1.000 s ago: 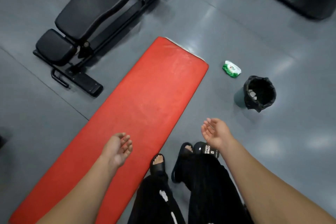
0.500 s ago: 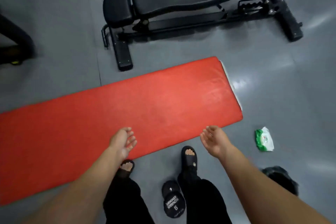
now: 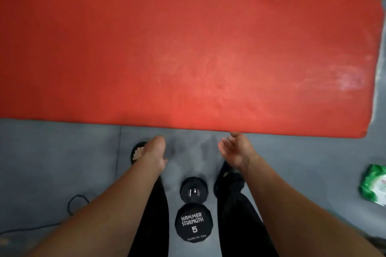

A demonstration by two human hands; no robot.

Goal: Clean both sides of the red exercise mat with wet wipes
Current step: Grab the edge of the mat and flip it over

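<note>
Red exercise mat [image 3: 188, 54]: lies flat on the grey floor [image 3: 52, 162], long side running left to right across the far half of the view; right end in frame, left end cut off. Pale scuffed streaks near the right end.

Left hand [image 3: 153, 152]: above the floor just near of the mat's near edge, back of the hand up, holding nothing; fingers turned away, so whether they are curled cannot be told.

Right hand [image 3: 235, 150]: beside it, palm turned inward, fingers loose and spread, empty; fingertips at the mat's near edge.

Pack of wet wipes [image 3: 373, 185]: green and white, on the floor at the right edge, well apart from both hands.

Dumbbell [image 3: 194, 213]: black, marked 5, on the floor between the feet.

Step in hand, by judgement: both hands reaching for the near long edge, probably to turn the mat over. Next move calls for a grip under that edge with both hands.
</note>
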